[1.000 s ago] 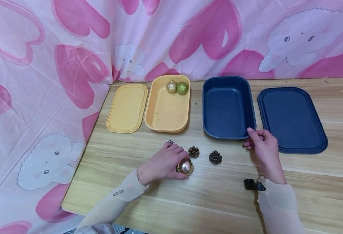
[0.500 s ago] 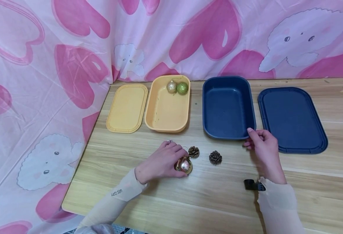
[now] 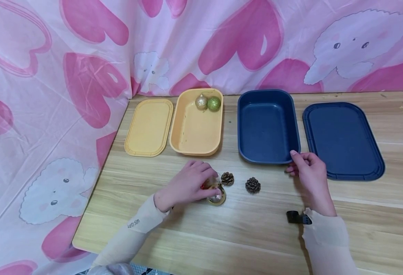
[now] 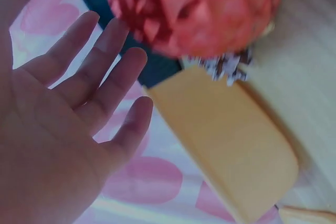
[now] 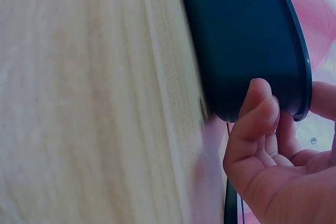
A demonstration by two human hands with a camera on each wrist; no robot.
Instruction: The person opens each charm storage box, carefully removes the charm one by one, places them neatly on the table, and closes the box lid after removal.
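My left hand (image 3: 189,183) hovers over a shiny gold ball ornament (image 3: 218,200) on the table, its thumb across the ball from above. In the left wrist view its fingers (image 4: 113,90) are spread and loosely bent. A faceted red ball ornament (image 4: 194,11) fills the top there, apart from the fingers; the head view shows only a sliver of it. Behind it peeks a silvery-white spiky piece (image 4: 228,67). My right hand (image 3: 309,173) pinches the near right corner of the dark blue box (image 3: 268,130), thumb on the rim and fingers outside.
Two pine cones (image 3: 227,178) (image 3: 253,185) lie on the table (image 3: 249,236). A yellow box (image 3: 196,131) holds a pale gold ball (image 3: 201,102) and a green ball (image 3: 213,103). A yellow lid (image 3: 149,128) lies left, a blue lid (image 3: 343,141) right. Behind hangs a pink curtain (image 3: 173,38).
My left hand has shifted slightly left, and its fingers have loosened from around the gold ball. The ball has moved a little left. My right hand stays on the blue box.
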